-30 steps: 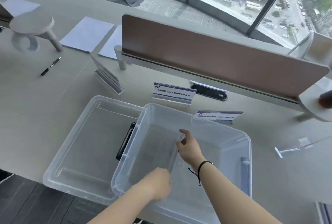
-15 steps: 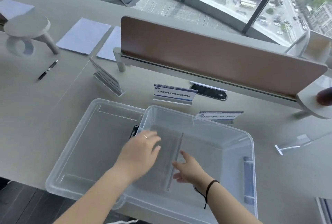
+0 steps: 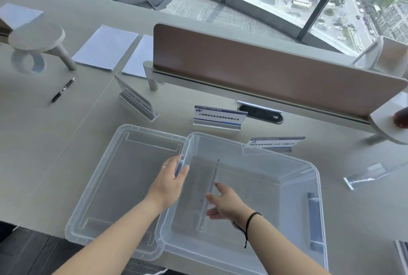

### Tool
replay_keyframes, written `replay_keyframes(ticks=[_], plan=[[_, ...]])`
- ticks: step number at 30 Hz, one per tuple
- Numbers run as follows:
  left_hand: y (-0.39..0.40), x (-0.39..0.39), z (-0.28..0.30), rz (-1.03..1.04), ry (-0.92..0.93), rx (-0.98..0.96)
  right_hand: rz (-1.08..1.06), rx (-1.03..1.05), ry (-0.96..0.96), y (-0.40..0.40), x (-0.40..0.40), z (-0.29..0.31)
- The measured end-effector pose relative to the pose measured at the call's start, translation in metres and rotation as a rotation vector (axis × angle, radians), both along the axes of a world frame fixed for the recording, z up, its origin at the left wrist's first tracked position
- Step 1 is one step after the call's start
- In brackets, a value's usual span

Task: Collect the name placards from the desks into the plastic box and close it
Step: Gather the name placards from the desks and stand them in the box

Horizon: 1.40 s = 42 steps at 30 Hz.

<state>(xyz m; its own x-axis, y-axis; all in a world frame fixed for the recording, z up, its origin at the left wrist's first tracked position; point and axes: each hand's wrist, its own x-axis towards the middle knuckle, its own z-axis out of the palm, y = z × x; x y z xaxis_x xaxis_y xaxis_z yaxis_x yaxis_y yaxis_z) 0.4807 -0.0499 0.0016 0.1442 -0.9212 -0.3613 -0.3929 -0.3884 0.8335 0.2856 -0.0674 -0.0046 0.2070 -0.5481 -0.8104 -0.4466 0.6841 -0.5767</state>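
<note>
The clear plastic box point(image 3: 318, 188) stands open at the desk's near edge, and its lid point(image 3: 123, 177) lies upturned against its left side. A transparent placard point(image 3: 212, 183) lies inside on the box floor. My left hand point(image 3: 170, 184) grips the box's left rim at its handle. Inside the box, my right hand point(image 3: 227, 206) has its fingers spread, touching the placard's right edge. Behind the box stand two printed placards, one blue-and-white point(image 3: 218, 117) and one lower point(image 3: 276, 142). A third placard point(image 3: 136, 98) stands at the left, and a clear one point(image 3: 371, 175) lies at the right.
A brown divider screen point(image 3: 265, 65) runs across the desk behind the placards, with a black cable port point(image 3: 260, 114) at its foot. At the far left lie paper sheets point(image 3: 106, 47), a pen point(image 3: 63, 89) and a small stool-shaped stand point(image 3: 37, 38). Windows are beyond.
The placard, held by both hands a second ago, now lies in the box. My left hand moved left to grip the box rim. My right hand stays low beside the placard.
</note>
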Motion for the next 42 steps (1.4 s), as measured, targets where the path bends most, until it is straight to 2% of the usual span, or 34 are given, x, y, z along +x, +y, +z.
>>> replay_keyframes(ticks=[8, 17, 29, 34, 38, 42], plan=[[0.002, 0.001, -0.003, 0.037, 0.031, -0.028, 0.069, -0.014, -0.027, -0.005, 0.035, -0.003], [0.002, 0.002, 0.002, 0.039, 0.042, -0.026, 0.049, 0.002, -0.036, -0.007, 0.053, 0.003], [0.002, 0.000, 0.010, 0.025, 0.029, -0.029, 0.065, -0.024, 0.032, -0.003, 0.065, 0.009], [0.001, 0.004, 0.004, 0.003, -0.032, -0.033, 0.096, -0.082, 0.115, 0.011, 0.064, 0.013], [-0.001, 0.006, 0.013, 0.086, -0.059, -0.065, 0.083, -0.101, 0.117, 0.018, 0.042, 0.025], [-0.005, -0.005, 0.030, 0.084, -0.227, -0.138, -0.003, -0.093, 0.103, 0.017, 0.002, 0.039]])
